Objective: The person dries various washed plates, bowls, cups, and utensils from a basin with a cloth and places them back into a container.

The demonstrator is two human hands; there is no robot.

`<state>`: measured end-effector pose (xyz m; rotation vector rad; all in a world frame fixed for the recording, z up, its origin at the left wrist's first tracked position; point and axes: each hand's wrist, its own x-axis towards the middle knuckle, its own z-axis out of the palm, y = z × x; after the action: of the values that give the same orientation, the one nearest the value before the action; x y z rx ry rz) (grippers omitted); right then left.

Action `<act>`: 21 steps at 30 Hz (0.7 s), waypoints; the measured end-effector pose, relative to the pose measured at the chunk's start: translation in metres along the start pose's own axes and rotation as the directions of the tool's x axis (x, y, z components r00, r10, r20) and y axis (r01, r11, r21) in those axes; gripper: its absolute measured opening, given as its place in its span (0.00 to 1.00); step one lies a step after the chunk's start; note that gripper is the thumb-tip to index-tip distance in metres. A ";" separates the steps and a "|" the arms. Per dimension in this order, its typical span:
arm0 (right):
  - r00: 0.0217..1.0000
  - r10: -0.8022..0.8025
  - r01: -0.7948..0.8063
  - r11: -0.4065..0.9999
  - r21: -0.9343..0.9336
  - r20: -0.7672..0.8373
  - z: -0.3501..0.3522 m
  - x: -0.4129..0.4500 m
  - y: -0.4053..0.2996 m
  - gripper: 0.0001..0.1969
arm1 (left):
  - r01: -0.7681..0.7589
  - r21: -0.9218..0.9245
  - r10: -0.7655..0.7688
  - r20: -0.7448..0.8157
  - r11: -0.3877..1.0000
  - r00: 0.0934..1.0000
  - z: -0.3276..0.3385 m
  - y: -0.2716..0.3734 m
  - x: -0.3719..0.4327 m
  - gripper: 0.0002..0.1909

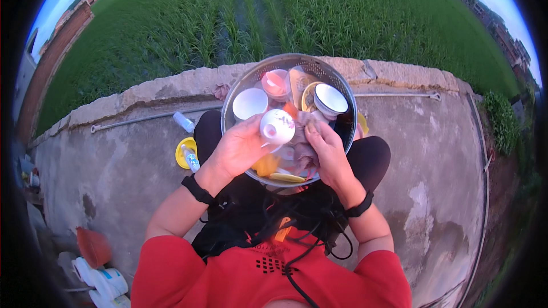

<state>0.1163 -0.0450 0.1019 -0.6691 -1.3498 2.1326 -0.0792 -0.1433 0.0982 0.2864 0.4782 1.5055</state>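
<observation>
My left hand (243,145) grips a small white bowl (279,125) with a printed pattern, its foot turned up towards me. In my right hand (327,141) is a bunched greyish-pink cloth (305,154), close beside the bowl. Both hands are over a large metal colander (291,58) at my lap. Inside it lie a white bowl (250,103) on the left, a pink plastic cup (275,83) at the back, and a dark-rimmed white bowl (331,99) on the right. An orange-yellow item (266,165) and a yellow lid (287,177) show near the front rim.
A low stone wall (184,86) borders the rice field ahead. On the concrete left of me are a plastic bottle (183,122), a yellow lid-like disc (182,159) and another bottle (191,160). A red bucket (93,248) and white jugs (109,284) stand back left. Black cords (295,261) hang over my front.
</observation>
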 end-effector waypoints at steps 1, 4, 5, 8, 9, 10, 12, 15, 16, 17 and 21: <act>1.000 0.012 -0.012 1.000 0.009 -0.003 0.003 0.001 -0.001 0.19 | -0.044 0.081 0.041 0.035 0.996 0.999 0.001 -0.003 0.002 0.21; 0.975 0.086 -0.135 0.961 0.240 0.205 0.014 0.009 0.002 0.25 | -0.001 0.015 0.001 -0.047 1.000 0.999 0.000 -0.005 0.014 0.20; 0.974 0.097 -0.147 0.958 0.246 0.205 0.014 0.012 0.002 0.25 | 0.021 0.012 -0.020 -0.050 1.000 0.999 -0.002 -0.006 0.017 0.19; 0.925 -0.005 -0.029 0.996 0.083 0.381 0.017 0.022 -0.005 0.27 | -0.047 0.036 0.049 -0.075 0.998 0.996 -0.017 -0.008 0.019 0.17; 0.925 0.002 -0.039 0.995 0.090 0.379 0.016 0.026 -0.005 0.27 | -0.061 0.041 0.062 -0.034 0.997 0.998 -0.019 -0.009 0.019 0.16; 0.931 0.056 -0.068 0.997 0.023 0.361 0.014 0.030 -0.004 0.25 | -0.092 0.085 0.100 -0.103 0.992 0.990 -0.019 -0.012 0.019 0.15; 0.939 0.111 -0.118 0.993 0.002 0.325 0.014 0.037 -0.002 0.20 | -0.112 0.144 0.135 -0.166 0.983 0.977 -0.019 -0.013 0.019 0.16; 0.932 0.082 -0.162 0.966 0.203 0.352 0.016 0.043 0.000 0.18 | -0.128 0.218 0.180 -0.234 0.967 0.955 -0.016 -0.014 0.016 0.16; 0.925 0.133 -0.225 0.946 0.233 0.356 0.012 0.046 0.002 0.16 | -0.128 0.235 0.186 -0.246 0.963 0.951 -0.016 -0.014 0.014 0.17; 0.920 0.135 -0.233 0.943 0.238 0.368 0.009 0.047 -0.003 0.16 | -0.122 0.234 0.183 -0.260 0.965 0.948 -0.018 -0.014 0.015 0.17; 0.983 0.137 -0.149 0.983 0.105 0.119 -0.005 0.058 0.001 0.13 | -0.074 0.292 0.117 -0.132 0.953 0.984 -0.025 -0.006 0.017 0.15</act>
<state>0.0764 -0.0034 0.0910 -0.6258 -1.2590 2.3740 -0.0860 -0.1296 0.0718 0.4315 0.8148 1.5576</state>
